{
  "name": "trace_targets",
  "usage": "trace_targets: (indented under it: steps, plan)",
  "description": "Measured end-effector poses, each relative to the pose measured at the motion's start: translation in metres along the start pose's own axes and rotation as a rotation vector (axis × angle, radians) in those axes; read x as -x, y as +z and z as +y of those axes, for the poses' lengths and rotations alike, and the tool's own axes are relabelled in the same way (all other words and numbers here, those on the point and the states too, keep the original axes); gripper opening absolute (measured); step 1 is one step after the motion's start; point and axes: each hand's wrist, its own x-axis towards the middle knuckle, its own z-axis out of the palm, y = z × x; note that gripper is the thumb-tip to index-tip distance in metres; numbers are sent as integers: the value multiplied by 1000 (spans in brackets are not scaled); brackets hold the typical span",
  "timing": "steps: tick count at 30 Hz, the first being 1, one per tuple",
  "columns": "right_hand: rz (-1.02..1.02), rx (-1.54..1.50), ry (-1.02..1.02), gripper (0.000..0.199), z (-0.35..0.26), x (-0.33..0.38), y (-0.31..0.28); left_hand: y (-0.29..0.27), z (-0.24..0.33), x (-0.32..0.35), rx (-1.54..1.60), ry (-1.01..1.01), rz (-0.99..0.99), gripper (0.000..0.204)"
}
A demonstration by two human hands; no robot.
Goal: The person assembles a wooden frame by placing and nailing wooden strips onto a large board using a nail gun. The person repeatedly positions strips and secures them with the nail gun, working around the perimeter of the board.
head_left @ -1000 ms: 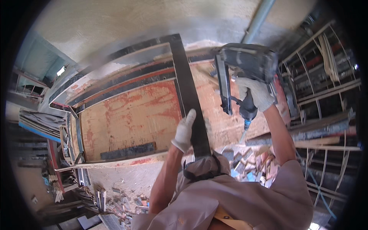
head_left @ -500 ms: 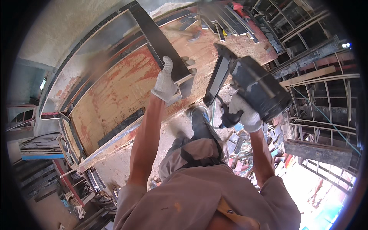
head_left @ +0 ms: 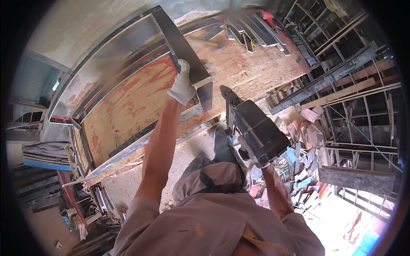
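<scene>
My left hand [head_left: 182, 85], in a white work glove, is closed on the near corner of a long dark-faced wooden frame [head_left: 181, 47], its thumb over the edge. The frame leans up over the workbench, with a short dark end piece [head_left: 205, 96] at that corner. Gripped in my gloved right hand [head_left: 246, 150] is a bulky black nail gun [head_left: 260, 128]. Its body hides most of that hand's fingers. The gun's narrow nose points up and left, a little to the right of the frame's corner and apart from it.
A stained plywood workbench [head_left: 256, 70] spreads under the frame. On it lie a hammer [head_left: 218, 46] and several dark wood strips [head_left: 262, 32]. Offcuts [head_left: 303, 164] litter the floor at right, beside stacked wooden frames [head_left: 363, 123]. Folded sheets [head_left: 47, 153] are piled at far left.
The nail gun has swung left and turned, bringing its nose closer to the frame's corner. My left hand keeps its hold; the frame appears slightly lower in view.
</scene>
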Motion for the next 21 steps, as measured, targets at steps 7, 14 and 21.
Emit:
trace_targets:
  steps: [7,14,21]
  plan:
    - [-51,4,-32,17,14,-22,12,6,0,0,-59,5,17,92]
    - [-85,0,-50,18,27,-36,25,4,-6,-1,-13,-4,13,91]
    - [-108,-6,-72,19,38,-49,40,10,-3,2,-121,16,88,85]
